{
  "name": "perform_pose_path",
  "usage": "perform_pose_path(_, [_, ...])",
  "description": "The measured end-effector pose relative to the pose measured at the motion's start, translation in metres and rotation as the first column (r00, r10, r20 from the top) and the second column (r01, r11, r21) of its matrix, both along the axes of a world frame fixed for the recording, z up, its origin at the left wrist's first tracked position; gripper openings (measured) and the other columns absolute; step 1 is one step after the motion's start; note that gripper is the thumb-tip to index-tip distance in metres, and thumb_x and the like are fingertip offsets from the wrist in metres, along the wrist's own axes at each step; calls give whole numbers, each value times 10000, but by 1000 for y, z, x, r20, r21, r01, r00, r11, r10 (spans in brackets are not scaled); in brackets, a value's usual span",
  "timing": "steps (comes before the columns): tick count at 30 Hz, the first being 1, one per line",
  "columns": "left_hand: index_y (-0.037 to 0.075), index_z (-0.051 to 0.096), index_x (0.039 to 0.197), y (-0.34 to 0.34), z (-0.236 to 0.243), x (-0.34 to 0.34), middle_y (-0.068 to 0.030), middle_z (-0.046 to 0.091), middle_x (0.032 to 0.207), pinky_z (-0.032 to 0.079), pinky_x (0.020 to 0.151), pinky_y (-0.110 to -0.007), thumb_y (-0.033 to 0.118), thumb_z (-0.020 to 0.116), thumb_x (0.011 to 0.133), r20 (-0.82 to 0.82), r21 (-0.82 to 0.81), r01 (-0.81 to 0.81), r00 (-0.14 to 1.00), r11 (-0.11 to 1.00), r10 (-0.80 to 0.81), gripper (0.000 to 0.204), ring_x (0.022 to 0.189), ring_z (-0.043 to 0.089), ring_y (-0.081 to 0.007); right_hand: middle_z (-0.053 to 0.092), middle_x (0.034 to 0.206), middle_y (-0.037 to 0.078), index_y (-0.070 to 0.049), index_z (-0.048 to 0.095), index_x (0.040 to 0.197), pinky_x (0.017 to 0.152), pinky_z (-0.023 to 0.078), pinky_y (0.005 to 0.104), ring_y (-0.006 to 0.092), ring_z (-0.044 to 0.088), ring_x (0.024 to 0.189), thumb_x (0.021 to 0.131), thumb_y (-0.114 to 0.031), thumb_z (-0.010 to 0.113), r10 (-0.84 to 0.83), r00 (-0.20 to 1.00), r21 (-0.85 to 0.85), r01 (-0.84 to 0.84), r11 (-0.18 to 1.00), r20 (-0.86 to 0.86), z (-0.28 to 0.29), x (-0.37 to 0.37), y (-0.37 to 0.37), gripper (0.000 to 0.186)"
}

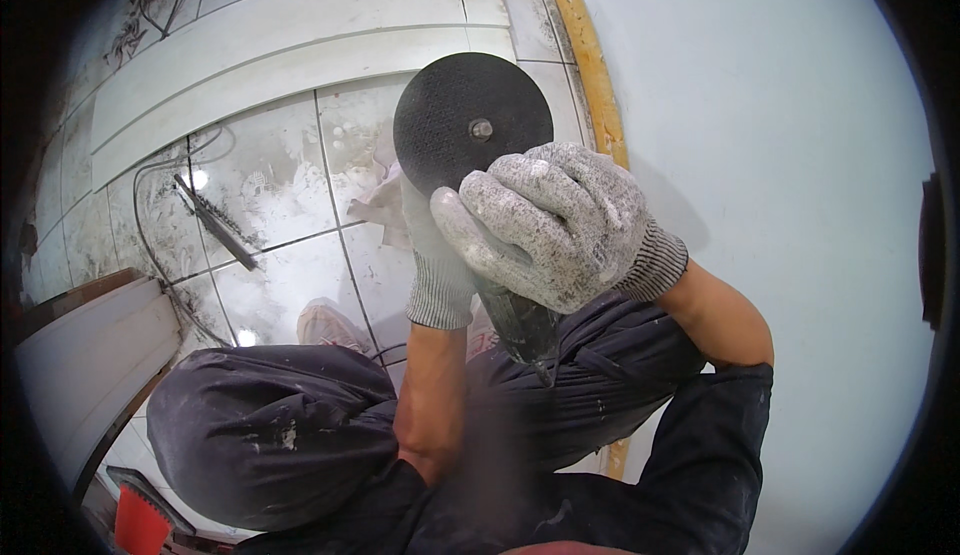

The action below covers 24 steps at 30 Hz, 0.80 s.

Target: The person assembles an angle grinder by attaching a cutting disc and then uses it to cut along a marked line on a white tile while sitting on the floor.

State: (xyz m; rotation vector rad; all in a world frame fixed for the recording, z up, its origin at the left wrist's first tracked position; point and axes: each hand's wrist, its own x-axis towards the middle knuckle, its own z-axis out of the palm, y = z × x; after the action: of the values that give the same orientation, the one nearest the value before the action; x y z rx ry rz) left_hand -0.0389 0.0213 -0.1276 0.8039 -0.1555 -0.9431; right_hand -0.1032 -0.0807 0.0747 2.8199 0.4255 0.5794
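An angle grinder (520, 327) is raised in front of me with its black disc (450, 105) turned up, a metal nut at the disc's centre. My right hand (560, 220), in a speckled grey knit glove, is closed around the grinder, its curled fingers at the disc's lower edge. Below the disc is my left hand (440, 270), in a similar glove with a ribbed cuff. The disc and my right hand cover its fingers, so its grip does not show. The dark grinder body hangs below the right hand, over my lap.
Long white boards (300, 35) lie across the dusty tiled floor (270, 295). A dark strip (215, 223) and a cable (140, 220) are at left. On the right stands a pale wall (780, 205) with a yellowish strip (590, 65) along its base. A red object (140, 523) is at lower left.
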Motion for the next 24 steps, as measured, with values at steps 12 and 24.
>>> perform_pose_path(12, [-99,559,1280,-8,80,13,-197,669,911,590,599,-358,350,514,1111,-478,-354,-11,862,935,-171,482,709,672,-251,754,1116,88,-91,717,1384,956,622,380,192,726,973,1050,-268,712,-524,769,584,628,514,-366,15,0,-47,378])
perform_pose_path(24, [-98,575,1278,-11,72,2,-242,657,972,525,531,-351,540,485,1092,-176,-386,79,972,919,-158,671,664,612,-242,786,1216,121,-56,750,1336,1043,596,400,220,749,1125,992,-255,796,-173,794,735,607,303,-583,6,-8,-78,400])
